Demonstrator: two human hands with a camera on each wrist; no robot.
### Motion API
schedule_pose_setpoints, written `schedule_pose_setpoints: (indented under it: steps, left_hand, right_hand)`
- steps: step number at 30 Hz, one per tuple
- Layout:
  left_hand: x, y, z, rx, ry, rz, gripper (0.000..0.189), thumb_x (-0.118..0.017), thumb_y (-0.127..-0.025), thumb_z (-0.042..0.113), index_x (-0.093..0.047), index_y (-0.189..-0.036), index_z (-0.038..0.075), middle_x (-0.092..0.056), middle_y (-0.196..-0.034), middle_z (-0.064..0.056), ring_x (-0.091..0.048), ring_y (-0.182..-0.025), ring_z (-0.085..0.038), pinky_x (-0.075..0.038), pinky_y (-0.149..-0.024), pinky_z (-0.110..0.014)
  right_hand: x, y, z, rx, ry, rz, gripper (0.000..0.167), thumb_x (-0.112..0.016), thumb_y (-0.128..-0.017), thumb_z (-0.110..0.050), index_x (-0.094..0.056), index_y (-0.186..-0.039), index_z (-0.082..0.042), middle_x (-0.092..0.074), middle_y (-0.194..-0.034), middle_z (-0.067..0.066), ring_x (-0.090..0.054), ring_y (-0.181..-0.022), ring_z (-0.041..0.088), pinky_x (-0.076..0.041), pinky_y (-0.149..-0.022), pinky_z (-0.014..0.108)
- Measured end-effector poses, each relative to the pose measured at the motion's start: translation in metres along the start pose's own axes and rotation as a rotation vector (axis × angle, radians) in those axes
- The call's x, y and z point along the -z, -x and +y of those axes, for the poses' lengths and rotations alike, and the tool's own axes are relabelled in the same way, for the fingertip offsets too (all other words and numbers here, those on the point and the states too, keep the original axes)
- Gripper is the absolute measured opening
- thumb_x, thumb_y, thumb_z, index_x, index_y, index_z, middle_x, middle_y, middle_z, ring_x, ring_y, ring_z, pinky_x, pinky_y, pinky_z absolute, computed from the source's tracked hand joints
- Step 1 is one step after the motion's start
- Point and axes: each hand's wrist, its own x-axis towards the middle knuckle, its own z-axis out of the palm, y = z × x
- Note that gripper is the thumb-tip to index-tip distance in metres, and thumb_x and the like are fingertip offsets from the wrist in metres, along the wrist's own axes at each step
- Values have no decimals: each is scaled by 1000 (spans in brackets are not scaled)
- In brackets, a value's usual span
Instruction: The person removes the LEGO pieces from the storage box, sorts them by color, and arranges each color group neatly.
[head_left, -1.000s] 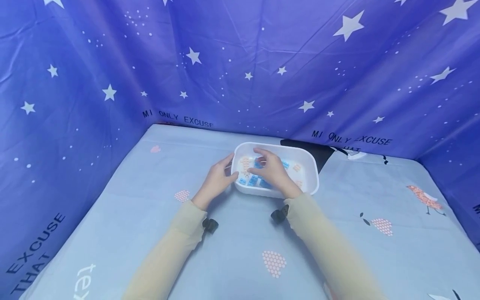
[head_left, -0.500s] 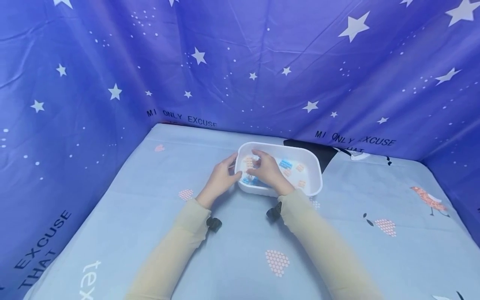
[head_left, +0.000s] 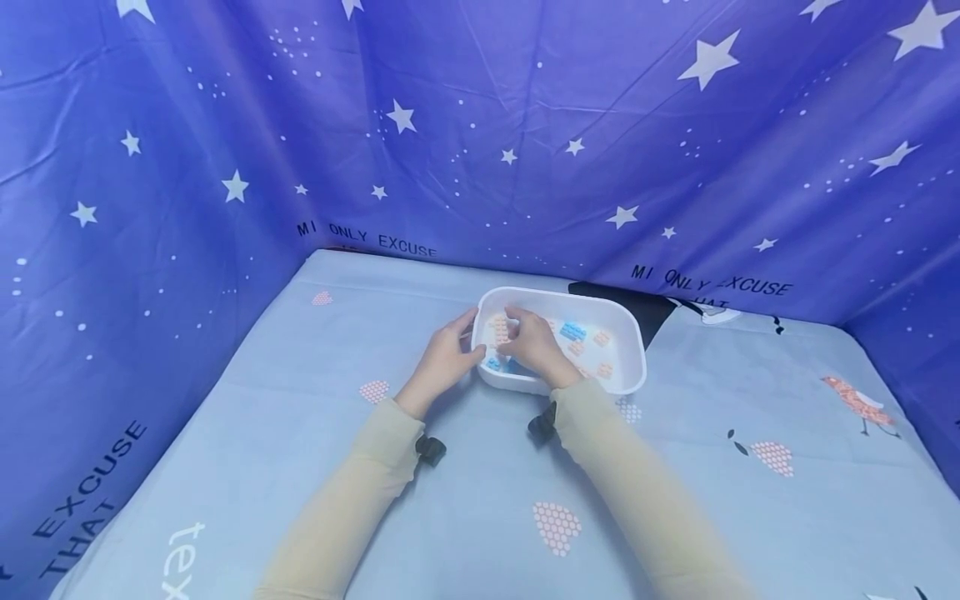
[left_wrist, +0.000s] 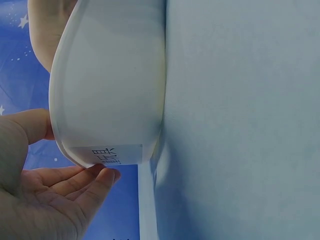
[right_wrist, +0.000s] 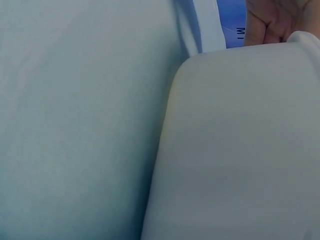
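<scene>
A white plastic tub (head_left: 622, 333) stands on the bed-like surface, with small blue toy bricks (head_left: 573, 331) and peach toy bricks (head_left: 602, 337) inside. My left hand (head_left: 444, 357) grips the tub's left end. In the left wrist view the thumb lies at the rim and the fingers touch the outer wall near a printed label (left_wrist: 107, 154). Over the tub's left half, my right hand (head_left: 538, 343) reaches in among the bricks. Its thumb and index finger are bent and apart, with peach bricks showing between them. The palm side and other fingers are hidden.
A pale blue printed sheet (head_left: 480, 500) covers the surface under the tub. Blue-purple curtains (head_left: 450, 125) with white stars rise behind it and at both sides. A black patch (head_left: 654, 310) of the print lies behind the tub's right end.
My right hand has shifted a little toward the tub's left end. Bricks at the tub's middle and right now show more. My left hand keeps its hold; the head view has turned slightly.
</scene>
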Motion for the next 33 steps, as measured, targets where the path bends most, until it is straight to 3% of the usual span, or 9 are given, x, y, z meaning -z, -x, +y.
schedule_pose_setpoints:
  steps: [5,13,24,33]
  left_hand:
    - [0,0,0,2,-5,1,69,-65,-88,8,-34,-149,2,-46,-147,-18,-52,-129,-33,-45,-109,-38]
    - [0,-1,1,0,5,-13,69,-64,-88,7,-33,-149,3,-45,-147,-18,-52,-129,-33,-45,-109,-38]
    - [0,-1,2,11,3,-12,70,-64,-88,9,-32,-150,4,-43,-150,-17,-49,-132,-33,-41,-112,-40]
    - [0,0,2,8,9,-18,70,-64,-89,9,-31,-150,3,-42,-150,-17,-52,-129,-33,-44,-110,-38]
  right_hand:
    - [-1,-2,0,-17,9,-4,71,-70,-82,-5,-39,-147,-4,-57,-133,18,-59,-109,28,-49,-102,40]
    - [-4,-5,2,-34,27,-23,72,-70,-83,-6,-38,-148,-6,-62,-121,17,-57,-108,28,-49,-101,40]
    - [-6,-10,5,-8,35,-31,76,-74,-83,-11,-36,-149,-5,-62,-117,16,-57,-108,29,-48,-104,41]
    - [-7,-7,4,8,23,-38,81,-77,-81,-13,-34,-148,-1,-59,-126,19,-56,-116,31,-46,-107,42]
